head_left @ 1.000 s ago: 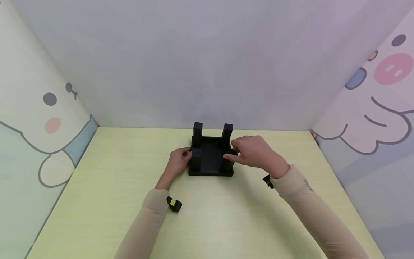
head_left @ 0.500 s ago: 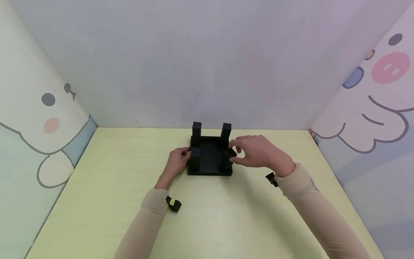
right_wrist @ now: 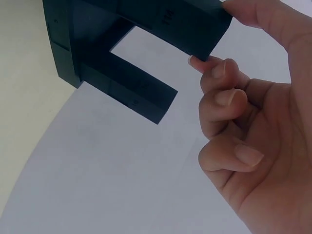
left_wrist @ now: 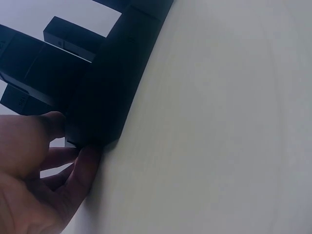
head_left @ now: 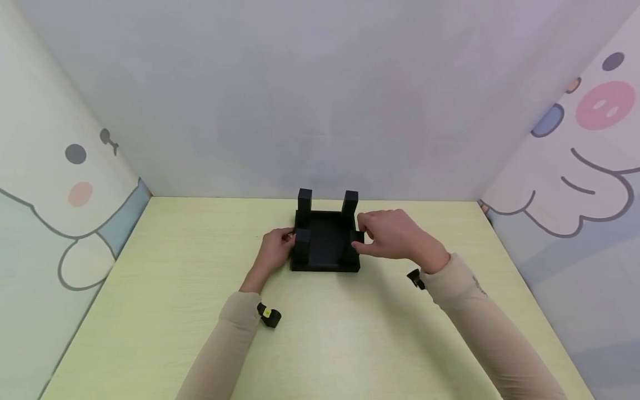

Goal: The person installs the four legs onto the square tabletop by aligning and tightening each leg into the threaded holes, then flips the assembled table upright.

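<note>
A black square base (head_left: 327, 244) with a raised rim lies on the table, several square posts standing up from its corners like an upturned little table. My left hand (head_left: 273, 248) grips the base's left side; in the left wrist view its thumb and fingers (left_wrist: 87, 168) pinch one end of the base. At the near right corner, my right hand (head_left: 395, 234) pinches the top of a black post (right_wrist: 190, 27) between thumb and index finger. The other right fingers (right_wrist: 222, 112) are curled and hold nothing. Another post (right_wrist: 139, 90) stands beside it, untouched.
The pale yellow table (head_left: 200, 222) meets a plain light back wall (head_left: 320, 111). Side panels with cartoon animals (head_left: 595, 139) flank it. Each wrist carries a small black camera (head_left: 270, 315).
My right fingers loosened around the near right post, then closed on it again. The post's top looked turned half a second ago and now sits square with the base. My left hand stays put.
</note>
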The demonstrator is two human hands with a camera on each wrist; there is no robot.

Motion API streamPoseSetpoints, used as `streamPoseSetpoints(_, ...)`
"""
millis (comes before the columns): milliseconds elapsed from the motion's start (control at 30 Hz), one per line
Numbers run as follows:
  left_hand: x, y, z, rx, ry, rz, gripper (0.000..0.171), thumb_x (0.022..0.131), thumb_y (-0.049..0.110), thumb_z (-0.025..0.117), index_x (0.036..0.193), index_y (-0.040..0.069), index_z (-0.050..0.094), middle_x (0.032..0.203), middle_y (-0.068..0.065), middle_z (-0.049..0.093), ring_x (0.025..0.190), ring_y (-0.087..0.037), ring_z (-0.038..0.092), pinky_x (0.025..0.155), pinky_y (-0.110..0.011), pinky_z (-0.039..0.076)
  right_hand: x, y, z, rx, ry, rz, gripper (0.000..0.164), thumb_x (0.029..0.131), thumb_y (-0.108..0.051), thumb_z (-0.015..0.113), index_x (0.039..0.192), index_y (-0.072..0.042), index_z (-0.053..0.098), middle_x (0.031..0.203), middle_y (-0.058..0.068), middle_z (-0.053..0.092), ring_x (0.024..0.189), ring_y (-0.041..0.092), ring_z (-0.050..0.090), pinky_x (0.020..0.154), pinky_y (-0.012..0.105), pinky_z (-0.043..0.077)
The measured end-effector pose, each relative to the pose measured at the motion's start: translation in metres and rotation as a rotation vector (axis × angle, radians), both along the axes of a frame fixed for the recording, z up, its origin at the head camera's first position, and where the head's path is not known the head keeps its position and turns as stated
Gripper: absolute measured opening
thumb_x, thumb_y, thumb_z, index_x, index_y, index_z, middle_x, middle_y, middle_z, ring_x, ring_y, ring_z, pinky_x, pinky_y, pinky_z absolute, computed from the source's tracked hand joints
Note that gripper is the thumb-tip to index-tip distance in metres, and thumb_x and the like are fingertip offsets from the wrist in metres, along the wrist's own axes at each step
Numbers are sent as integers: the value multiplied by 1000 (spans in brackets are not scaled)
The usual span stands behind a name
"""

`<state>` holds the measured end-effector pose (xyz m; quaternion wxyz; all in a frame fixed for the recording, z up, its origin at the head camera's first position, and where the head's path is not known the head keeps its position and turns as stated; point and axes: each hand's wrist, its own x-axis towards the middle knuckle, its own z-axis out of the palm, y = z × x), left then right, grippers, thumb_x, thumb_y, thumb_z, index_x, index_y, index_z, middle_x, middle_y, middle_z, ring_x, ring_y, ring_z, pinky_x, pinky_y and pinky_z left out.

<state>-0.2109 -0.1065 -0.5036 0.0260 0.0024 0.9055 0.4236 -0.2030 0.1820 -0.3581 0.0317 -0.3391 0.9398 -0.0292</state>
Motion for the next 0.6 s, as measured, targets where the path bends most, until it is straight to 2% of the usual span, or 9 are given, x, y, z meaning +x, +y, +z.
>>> streamPoseSetpoints(233, 0, 1, 1, 6, -6, 0, 38, 104, 26, 59, 132, 2, 67, 96, -12, 72, 86, -21, 60, 79, -32, 47, 0, 2, 0, -15, -41, -19, 31, 90, -46, 70, 88, -18, 58, 71, -7, 54, 57, 9, 45, 53, 26, 37)
streamPoseSetpoints(467, 1, 0, 4, 15, -14, 5, 38, 103, 25, 60, 132, 2, 67, 97, -13, 72, 85, -22, 62, 77, -32, 48, -4, 12, -2, -78, -115, -40, 31, 94, -55, 66, 96, -23, 65, 85, -10, 63, 64, 6, 51, 62, 27, 43)
streamPoseSetpoints(600, 0, 0, 5, 17, -18, 4, 38, 103, 25, 60, 132, 2, 67, 98, -13, 73, 85, -22, 63, 77, -32, 49, -13, 20, -6, -158, -154, -52, 22, 101, -46, 61, 95, -25, 66, 85, -12, 65, 65, 6, 53, 66, 29, 46)
